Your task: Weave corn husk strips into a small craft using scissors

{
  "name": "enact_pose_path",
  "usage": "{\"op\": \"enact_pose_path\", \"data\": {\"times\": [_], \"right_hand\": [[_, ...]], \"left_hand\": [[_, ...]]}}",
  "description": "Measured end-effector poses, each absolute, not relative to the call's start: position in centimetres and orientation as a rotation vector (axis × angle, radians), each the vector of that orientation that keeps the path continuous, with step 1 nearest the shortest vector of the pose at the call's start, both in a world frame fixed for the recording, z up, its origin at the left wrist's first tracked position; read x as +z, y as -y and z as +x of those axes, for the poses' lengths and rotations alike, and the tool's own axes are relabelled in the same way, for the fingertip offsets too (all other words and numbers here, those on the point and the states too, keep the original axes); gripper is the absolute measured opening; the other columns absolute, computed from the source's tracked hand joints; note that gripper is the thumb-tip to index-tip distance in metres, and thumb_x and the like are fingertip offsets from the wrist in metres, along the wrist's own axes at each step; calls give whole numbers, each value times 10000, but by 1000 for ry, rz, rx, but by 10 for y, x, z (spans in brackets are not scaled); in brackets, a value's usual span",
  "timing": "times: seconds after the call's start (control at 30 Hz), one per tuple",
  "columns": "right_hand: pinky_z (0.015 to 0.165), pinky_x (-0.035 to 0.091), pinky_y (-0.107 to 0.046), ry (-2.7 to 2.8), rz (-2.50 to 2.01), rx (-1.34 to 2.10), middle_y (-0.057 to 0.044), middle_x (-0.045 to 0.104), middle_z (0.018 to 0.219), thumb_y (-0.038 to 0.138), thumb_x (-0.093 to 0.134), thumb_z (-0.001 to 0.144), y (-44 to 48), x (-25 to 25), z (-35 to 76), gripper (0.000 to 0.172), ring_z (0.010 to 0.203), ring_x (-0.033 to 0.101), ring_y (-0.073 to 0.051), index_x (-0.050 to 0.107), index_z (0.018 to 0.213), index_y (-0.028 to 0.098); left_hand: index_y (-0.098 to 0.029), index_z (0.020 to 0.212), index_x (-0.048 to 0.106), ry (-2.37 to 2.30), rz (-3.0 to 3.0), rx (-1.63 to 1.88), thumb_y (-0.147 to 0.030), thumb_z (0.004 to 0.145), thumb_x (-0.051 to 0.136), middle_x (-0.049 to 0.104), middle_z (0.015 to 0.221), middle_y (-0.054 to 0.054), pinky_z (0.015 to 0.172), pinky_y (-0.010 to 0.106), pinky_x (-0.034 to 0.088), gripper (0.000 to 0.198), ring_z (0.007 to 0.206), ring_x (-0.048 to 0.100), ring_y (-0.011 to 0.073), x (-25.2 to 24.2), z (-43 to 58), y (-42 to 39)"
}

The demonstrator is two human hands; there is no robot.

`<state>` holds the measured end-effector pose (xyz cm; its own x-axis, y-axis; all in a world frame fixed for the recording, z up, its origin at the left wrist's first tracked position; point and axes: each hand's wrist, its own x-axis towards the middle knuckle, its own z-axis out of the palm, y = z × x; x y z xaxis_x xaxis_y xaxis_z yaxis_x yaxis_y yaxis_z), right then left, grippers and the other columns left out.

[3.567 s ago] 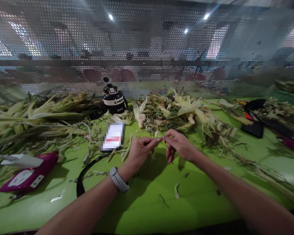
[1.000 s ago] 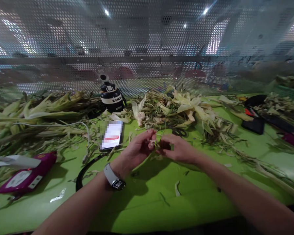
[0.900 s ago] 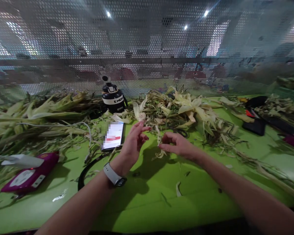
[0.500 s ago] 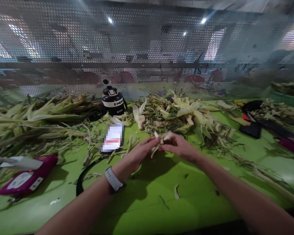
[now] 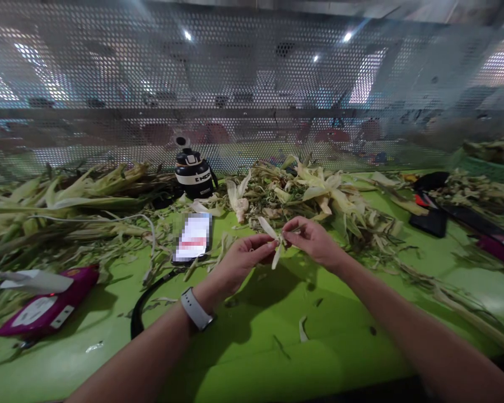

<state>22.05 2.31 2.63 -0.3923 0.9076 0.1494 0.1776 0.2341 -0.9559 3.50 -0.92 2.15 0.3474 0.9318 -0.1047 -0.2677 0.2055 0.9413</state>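
Observation:
A small piece made of pale corn husk strips (image 5: 278, 240) is held above the green table (image 5: 277, 330). My left hand (image 5: 246, 257), with a watch on its wrist, pinches the piece from the left. My right hand (image 5: 313, 240) closes finger and thumb on its right side. One pale strip points up to the left and another hangs down. Just behind my hands lies a heap of husks (image 5: 277, 187), with a husk piece (image 5: 240, 201) at its left edge.
A phone (image 5: 192, 238) lies left of my hands, a black bottle (image 5: 194, 173) behind it. At the left are a magenta device (image 5: 52, 302), a white cable (image 5: 153, 235) and long husks (image 5: 67, 196). A black item (image 5: 429, 221) lies right. A perforated screen (image 5: 252, 84) stands behind.
Both hands have shifted slightly and turned the husk piece. Its strips now spread out more visibly, one up and one down. The surroundings look unchanged.

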Motion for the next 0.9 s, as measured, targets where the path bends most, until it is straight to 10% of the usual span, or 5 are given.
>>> {"op": "enact_pose_path", "data": {"times": [0.43, 0.6, 0.9], "right_hand": [[597, 512, -288, 1392, -1071, 1014, -5, 609, 829, 383, 587, 791, -39, 34, 236, 206, 649, 612, -143, 520, 886, 214], [572, 419, -274, 2039, -1741, 295, -74, 632, 899, 324, 582, 766, -45, 42, 259, 139, 702, 597, -187, 585, 791, 187], [485, 280, -244, 2313, -1907, 282, -75, 654, 761, 295, 646, 663, -48, 25, 252, 123, 659, 582, -206, 602, 712, 191]], "left_hand": [[-157, 721, 687, -825, 857, 1016, -363, 560, 843, 643, 644, -16, 482, 172, 387, 304, 523, 534, 68, 17, 25, 2], [-176, 725, 679, -851, 693, 1302, -330, 524, 865, 644, 656, -36, 502, 157, 414, 313, 549, 551, 59, 13, 23, -6], [-182, 770, 666, -794, 751, 1330, -299, 591, 836, 666, 725, -26, 527, 160, 420, 273, 611, 574, 68, 19, 25, -2]]}}
